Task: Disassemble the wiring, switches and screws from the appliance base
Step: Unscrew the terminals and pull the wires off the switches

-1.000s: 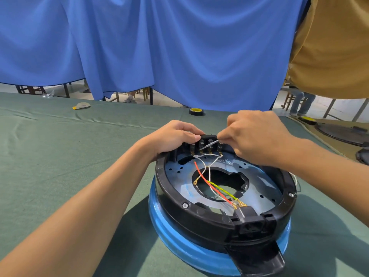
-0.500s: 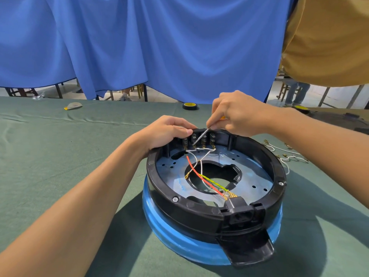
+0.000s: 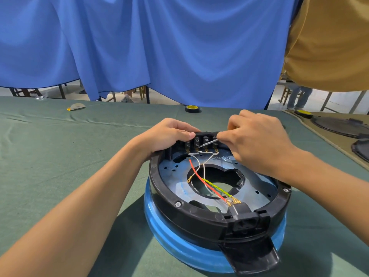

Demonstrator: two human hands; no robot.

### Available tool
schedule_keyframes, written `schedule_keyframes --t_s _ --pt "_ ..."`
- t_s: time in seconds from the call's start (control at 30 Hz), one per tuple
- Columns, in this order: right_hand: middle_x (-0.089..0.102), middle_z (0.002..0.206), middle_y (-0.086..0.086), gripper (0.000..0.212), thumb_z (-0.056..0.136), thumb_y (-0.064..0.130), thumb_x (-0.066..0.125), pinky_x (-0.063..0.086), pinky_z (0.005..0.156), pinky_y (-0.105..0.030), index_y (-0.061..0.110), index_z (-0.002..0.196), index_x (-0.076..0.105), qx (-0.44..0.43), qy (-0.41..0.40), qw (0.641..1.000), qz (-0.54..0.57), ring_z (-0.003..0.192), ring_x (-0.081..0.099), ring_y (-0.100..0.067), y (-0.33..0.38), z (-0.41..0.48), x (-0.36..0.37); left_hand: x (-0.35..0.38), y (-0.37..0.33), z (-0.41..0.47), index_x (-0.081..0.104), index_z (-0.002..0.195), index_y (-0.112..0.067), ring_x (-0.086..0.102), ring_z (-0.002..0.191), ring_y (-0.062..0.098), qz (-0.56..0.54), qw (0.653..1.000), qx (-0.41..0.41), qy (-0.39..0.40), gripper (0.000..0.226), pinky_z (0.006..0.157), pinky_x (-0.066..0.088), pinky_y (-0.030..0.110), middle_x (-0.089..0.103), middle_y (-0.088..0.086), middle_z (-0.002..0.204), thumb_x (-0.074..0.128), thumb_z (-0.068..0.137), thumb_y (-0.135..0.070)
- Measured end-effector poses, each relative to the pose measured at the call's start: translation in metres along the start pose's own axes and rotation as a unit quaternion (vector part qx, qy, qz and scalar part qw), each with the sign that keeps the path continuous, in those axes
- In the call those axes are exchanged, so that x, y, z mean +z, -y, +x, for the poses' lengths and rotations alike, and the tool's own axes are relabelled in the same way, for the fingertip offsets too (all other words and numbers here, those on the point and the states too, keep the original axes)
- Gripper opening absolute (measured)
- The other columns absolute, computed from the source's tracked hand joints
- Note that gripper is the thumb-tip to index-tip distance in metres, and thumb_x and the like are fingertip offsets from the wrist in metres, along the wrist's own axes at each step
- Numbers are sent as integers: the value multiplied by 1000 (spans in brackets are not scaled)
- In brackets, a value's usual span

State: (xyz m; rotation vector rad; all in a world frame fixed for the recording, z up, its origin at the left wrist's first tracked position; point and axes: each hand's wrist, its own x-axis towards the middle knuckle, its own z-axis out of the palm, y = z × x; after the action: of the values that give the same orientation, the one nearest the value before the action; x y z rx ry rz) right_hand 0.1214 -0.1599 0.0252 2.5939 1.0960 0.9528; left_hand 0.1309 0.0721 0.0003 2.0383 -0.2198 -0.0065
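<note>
The round appliance base (image 3: 199,216), black rim over a blue ring, lies upside down on the green cloth. Red, white and yellow-green wires (image 3: 201,180) run from a black socket (image 3: 242,215) at the near rim to a row of switches (image 3: 201,143) at the far rim. My left hand (image 3: 169,134) grips the far rim beside the switches, thumb on the top edge. My right hand (image 3: 253,140) holds a thin metal tool (image 3: 207,144), its tip at the switches. Screws (image 3: 178,203) sit in the rim.
A black and yellow tape roll (image 3: 192,108) lies on the green tablecloth (image 3: 60,156) behind the base, a small flat object (image 3: 76,106) at far left. Dark round parts (image 3: 341,124) sit at the right. A blue curtain (image 3: 159,47) hangs behind. A person in an ochre top (image 3: 329,43) stands at right.
The right hand came down from above the rim and now holds the tool flatter, tip still among the switches. The left hand keeps its grip. The view shifted a little.
</note>
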Motion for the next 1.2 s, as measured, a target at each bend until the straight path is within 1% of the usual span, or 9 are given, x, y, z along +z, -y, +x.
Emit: schedule_keyframes --t_s 0.13,0.23,0.37,0.6,0.7,0.8,0.87,1.03,1.2 --pt "56 93 7 22 96 29 48 26 59 -28 34 101 69 10 14 1000 4 83 41 -15 0 0 1 1 -1 -1 76 90 -35 72 89 15 5 1000 2 -4 23 87 54 32 76 -2 94 60 95 -19" --pt "55 94 8 24 98 33 44 33 58 -26 37 102 67 26 29 999 16 87 47 -15 -1 -1 0 1 -3 -2 75 95 -32 72 87 13 10 1000 -1 -7 20 84 54 30 76 -2 93 59 95 -19" --pt "57 94 8 24 98 33 45 40 59 -28 35 98 69 28 30 999 31 89 50 -18 -5 1 3 2 -5 -3 74 98 -30 72 90 16 14 1000 -5 -9 19 86 54 31 76 0 95 59 95 -18" --pt "61 87 -4 18 94 20 60 36 63 -37 24 91 77 -75 0 993 93 83 50 -27 -25 18 12 2 -7 -3 75 97 -31 69 99 18 40 999 -2 -17 19 97 50 35 75 -1 98 61 94 -19" --pt "61 82 -7 15 90 15 66 34 63 -41 22 92 79 -121 -15 985 125 79 52 -30 -33 26 17 1 -8 -4 74 98 -30 69 97 17 43 999 -3 -17 19 93 51 31 75 0 97 61 94 -18" --pt "60 83 -6 15 90 15 65 24 66 -38 22 93 79 -136 -23 981 137 80 50 -26 -38 28 23 2 -10 -5 74 102 -27 69 94 15 47 999 -3 -14 18 86 50 24 75 1 97 60 95 -18" --pt "60 84 -6 16 91 15 64 24 67 -38 21 94 78 -140 -27 980 136 81 50 -26 -38 27 23 2 -11 -6 73 102 -26 68 94 15 49 999 -5 -14 19 86 50 23 74 0 98 59 95 -16" --pt "63 79 -7 18 86 12 59 39 55 -35 19 83 75 -156 -80 984 11 71 54 -31 -31 16 16 3 -12 -6 72 100 -28 69 90 13 54 998 -3 -15 19 80 50 21 74 -2 94 58 96 -17" --pt "55 69 -5 16 76 3 59 24 51 -27 16 68 65 -128 -41 986 -103 60 43 -26 -8 4 -2 3 -11 -5 73 98 -29 70 86 12 42 999 -9 -12 19 77 52 22 75 -4 90 58 96 -18"
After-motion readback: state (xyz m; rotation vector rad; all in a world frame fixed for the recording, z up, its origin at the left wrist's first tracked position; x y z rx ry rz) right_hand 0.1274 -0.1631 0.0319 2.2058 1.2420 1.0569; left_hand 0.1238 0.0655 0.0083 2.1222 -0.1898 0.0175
